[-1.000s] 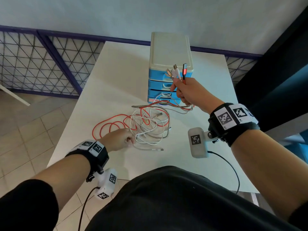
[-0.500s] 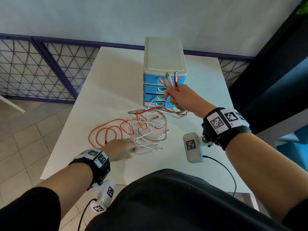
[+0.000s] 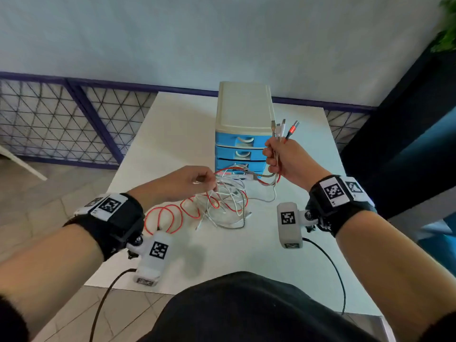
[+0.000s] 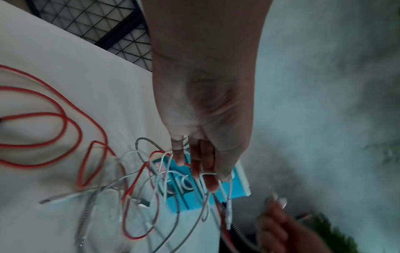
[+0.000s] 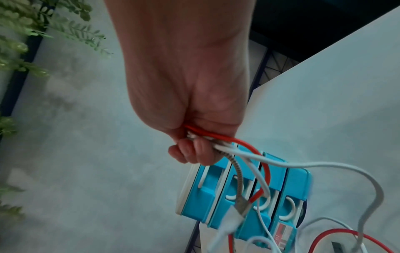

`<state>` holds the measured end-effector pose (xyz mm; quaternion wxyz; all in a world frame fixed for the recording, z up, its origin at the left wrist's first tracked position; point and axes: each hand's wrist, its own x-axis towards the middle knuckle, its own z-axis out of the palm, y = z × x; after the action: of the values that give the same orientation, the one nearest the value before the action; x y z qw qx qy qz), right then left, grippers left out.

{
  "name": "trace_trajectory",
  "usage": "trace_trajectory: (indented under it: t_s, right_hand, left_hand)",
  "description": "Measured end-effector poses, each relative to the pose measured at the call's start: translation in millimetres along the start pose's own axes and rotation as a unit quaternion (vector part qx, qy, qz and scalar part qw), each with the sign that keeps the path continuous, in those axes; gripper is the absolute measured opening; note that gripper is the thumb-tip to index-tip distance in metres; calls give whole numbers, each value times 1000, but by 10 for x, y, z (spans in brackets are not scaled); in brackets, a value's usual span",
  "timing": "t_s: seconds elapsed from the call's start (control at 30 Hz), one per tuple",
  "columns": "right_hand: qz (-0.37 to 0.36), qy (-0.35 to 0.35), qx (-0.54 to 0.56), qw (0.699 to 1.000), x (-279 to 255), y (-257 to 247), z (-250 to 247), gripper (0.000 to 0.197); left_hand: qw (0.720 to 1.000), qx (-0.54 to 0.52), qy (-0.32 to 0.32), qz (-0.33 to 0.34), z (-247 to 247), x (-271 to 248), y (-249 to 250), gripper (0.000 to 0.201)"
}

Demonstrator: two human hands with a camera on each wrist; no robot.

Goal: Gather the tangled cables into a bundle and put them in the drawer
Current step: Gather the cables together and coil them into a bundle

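A tangle of red, white and braided grey cables (image 3: 223,206) lies on the white table (image 3: 172,134) in front of a small drawer unit (image 3: 243,112) with a cream top and blue drawers, all closed. My right hand (image 3: 274,154) is raised beside the unit and grips several cable ends in a fist; their plugs (image 3: 283,127) stick up above it. The right wrist view shows red, white and braided strands (image 5: 218,142) leaving my right hand (image 5: 194,147). My left hand (image 3: 209,182) pinches strands at the tangle's upper left; a white loop hangs over its fingertips (image 4: 211,181).
Red cable loops (image 3: 167,215) spread toward the table's left edge, with tiled floor beyond. A purple-framed mesh fence (image 3: 61,124) runs behind the table. A dark panel (image 3: 407,119) stands on the right, and a green plant (image 3: 446,23) shows at the top right.
My left hand has risen from the table at the tangle's near side and taken hold of strands higher up. My right hand has lifted a little, pulling the cables up.
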<state>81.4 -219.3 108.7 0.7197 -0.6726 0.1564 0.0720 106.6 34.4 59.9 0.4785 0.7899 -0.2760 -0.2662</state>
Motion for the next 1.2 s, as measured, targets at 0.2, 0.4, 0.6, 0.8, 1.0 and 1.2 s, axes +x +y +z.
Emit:
trace_trajectory:
  t_s: [0.2, 0.4, 0.6, 0.8, 1.0, 1.2]
  right_hand:
    - [2, -28, 63, 998, -1, -38, 2, 19]
    - [15, -82, 57, 995, 20, -53, 79, 22]
    - [9, -144, 169, 975, 38, -135, 199, 30]
    - [-28, -178, 243, 953, -44, -302, 349, 28]
    - [-77, -145, 192, 968, -15, -319, 393, 26]
    - [-129, -67, 119, 982, 25, -305, 414, 23]
  left_hand:
    - [975, -183, 127, 22, 27, 187, 271, 16]
    - [932, -297, 204, 45, 139, 306, 561, 24]
    - [971, -147, 166, 88, 301, 314, 708, 8]
    - [980, -90, 152, 91, 516, 345, 713, 10]
    - [970, 5, 220, 106, 512, 377, 678, 10]
    - [963, 67, 225, 133, 488, 390, 775, 26]
